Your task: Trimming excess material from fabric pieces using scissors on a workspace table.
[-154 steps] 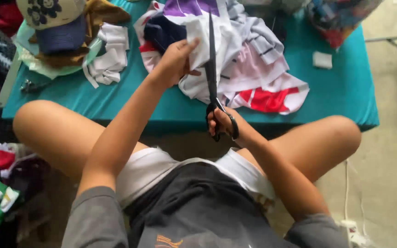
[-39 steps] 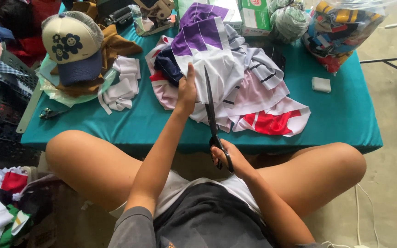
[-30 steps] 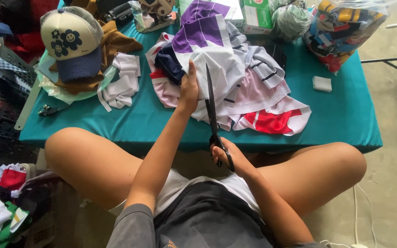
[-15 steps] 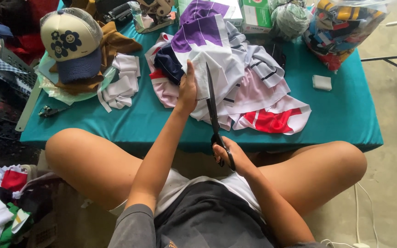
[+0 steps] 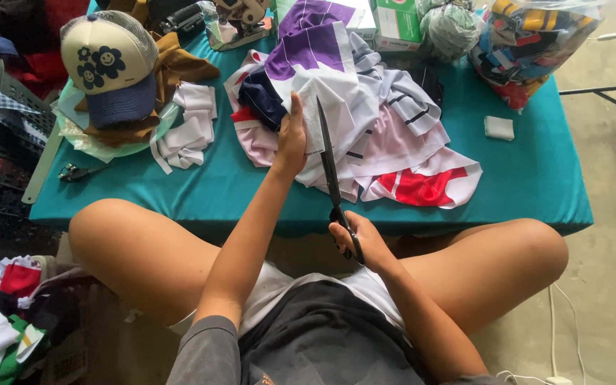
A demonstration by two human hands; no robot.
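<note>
While the person sat with knees spread before a low teal table (image 5: 522,192), the right hand (image 5: 361,239) was nearest, just off the table's front edge, its grip closed through the handles of long black scissors (image 5: 331,178). The closed blades ran up and away from that hand, over the table edge and onto a heap of cloth pieces (image 5: 372,121), white, purple, pink, navy and red. The left hand (image 5: 292,139) lay further in, its grip pinched on a white piece of that heap just left of the blade tips. To the left of the heap lay a small bunch of white strips (image 5: 187,135), and beyond it a cream and blue cap (image 5: 108,71) with flower faces sat on brown cloth. A small white block (image 5: 499,127) lay to the right. At the far edge stood a clear bag of coloured scraps (image 5: 536,43) and a green and white box (image 5: 397,21).
</note>
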